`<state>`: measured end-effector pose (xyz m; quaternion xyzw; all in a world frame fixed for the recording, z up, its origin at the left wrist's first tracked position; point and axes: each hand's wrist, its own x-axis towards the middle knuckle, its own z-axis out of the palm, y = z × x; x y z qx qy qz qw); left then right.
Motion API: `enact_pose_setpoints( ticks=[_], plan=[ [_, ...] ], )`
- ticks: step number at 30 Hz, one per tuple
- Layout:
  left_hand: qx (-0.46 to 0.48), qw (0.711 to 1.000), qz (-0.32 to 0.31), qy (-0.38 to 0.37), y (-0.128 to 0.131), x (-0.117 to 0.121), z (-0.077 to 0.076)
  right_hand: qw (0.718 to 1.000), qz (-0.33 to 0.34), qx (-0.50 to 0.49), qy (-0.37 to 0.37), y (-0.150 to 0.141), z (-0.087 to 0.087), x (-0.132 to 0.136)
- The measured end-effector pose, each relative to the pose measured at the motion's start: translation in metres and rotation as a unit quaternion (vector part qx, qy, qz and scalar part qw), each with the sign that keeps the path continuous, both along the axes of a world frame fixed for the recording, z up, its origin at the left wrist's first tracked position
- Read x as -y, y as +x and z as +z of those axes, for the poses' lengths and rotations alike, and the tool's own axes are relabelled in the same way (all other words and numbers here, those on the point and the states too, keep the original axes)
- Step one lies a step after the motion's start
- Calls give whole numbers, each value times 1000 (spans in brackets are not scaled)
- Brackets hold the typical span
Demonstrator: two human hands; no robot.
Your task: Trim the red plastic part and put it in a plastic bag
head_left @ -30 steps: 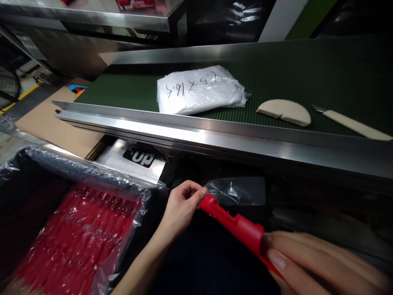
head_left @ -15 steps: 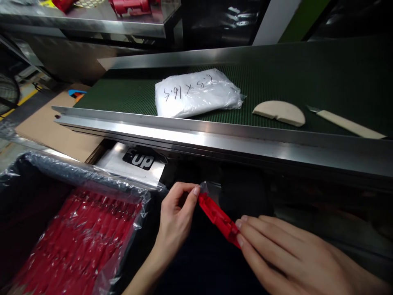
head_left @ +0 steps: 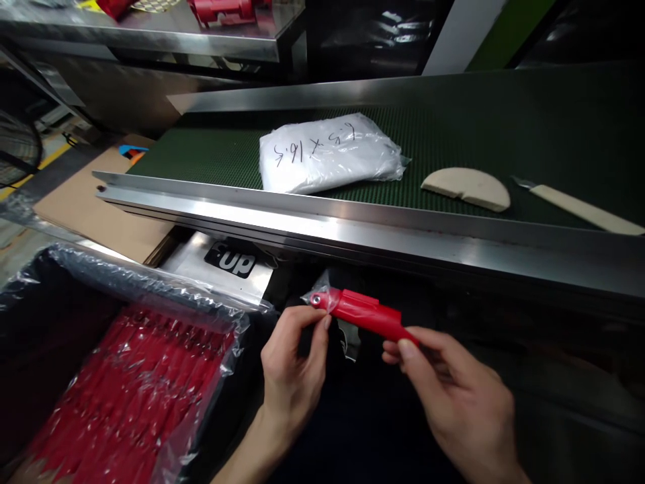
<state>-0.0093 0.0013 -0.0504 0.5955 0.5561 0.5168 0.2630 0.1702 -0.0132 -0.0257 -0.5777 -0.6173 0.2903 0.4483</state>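
Head view: the red plastic part [head_left: 365,313] sits near the frame's middle, below the conveyor's steel rail [head_left: 353,232], held level between both hands. The left hand [head_left: 295,363], at 7 o'clock of the part, has its fingers [head_left: 317,323] pinched narrow on the clear plastic bag [head_left: 322,296] wrapped over the part's left tip. The right hand [head_left: 453,396], at 4 o'clock, grips the part's right end between thumb and forefinger. By my judgement the step in hand is sleeving the part into the bag; the next move calls for keeping the bag mouth open while the part slides along its length.

At 8 o'clock a film-lined bin of red parts [head_left: 125,396] lies. On the green belt [head_left: 504,134] at 12 o'clock rest a white packet [head_left: 327,154], a beige half-disc [head_left: 468,188] and a knife [head_left: 579,205], all well apart from the hands. The rail overhangs closely above.
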Motion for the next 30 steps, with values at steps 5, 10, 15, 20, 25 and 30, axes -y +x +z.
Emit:
enact_pose_setpoints(
  ticks=[5, 10, 15, 20, 25, 30],
  plan=[
    [-3, 1000, 16, -13, -2, 4, 2, 896, -25, -347, -275, -5, -9, 7],
    [27, 997, 38, -55, -4, 6, 3, 934, 24, -283, -218, -8, -9, 18],
    [38, 995, 32, -81, -7, 10, 11, 994, 98, -51, -22, -7, -15, 24],
    [25, 996, 23, -83, -12, 10, 21, 986, 150, 18, 66, -4, -11, 16],
    [6, 996, 17, -87, -17, 8, 22, 959, 226, 84, 150, 5, -8, 6],
    [-24, 994, -15, -108, -23, 2, 17, 891, 305, 255, 218, 16, -6, -2]
  ],
)
